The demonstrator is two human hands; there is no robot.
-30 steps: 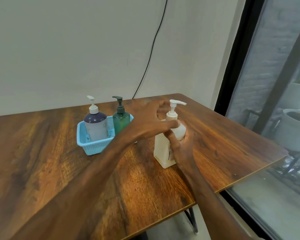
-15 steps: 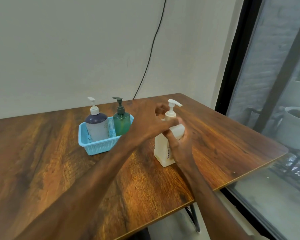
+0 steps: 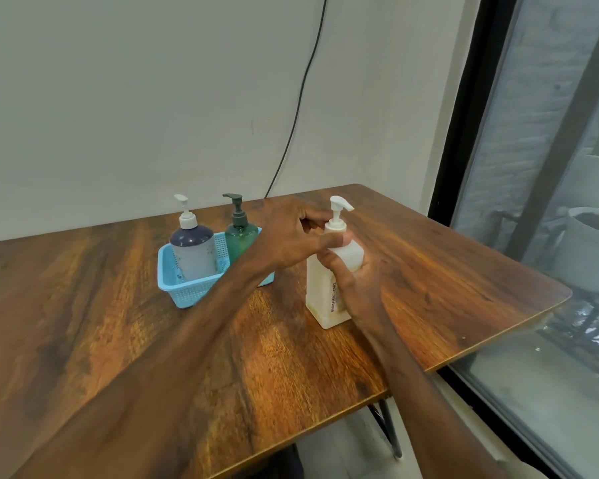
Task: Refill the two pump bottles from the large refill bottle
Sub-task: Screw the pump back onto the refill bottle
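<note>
A large cream refill bottle [image 3: 320, 288] with a white pump head stands upright on the wooden table [image 3: 118, 323], right of centre. My right hand [image 3: 355, 281] wraps round its body from the right side. My left hand [image 3: 291, 236] reaches across and grips the pump collar at the bottle's neck, thumb in front. Two pump bottles stand in a light blue basket [image 3: 187, 295] to the left: a grey one with a dark top and white pump [image 3: 194, 254], and a green one with a dark pump [image 3: 239, 236].
The table ends close on the right and at the front, with a window and plant pots [image 3: 588, 250] beyond. A black cable [image 3: 298, 108] hangs down the wall behind the table.
The pump nozzle has turned from pointing right toward pointing nearer the front right. My left hand has shifted its grip on the collar. The right hand keeps hold of the body.
</note>
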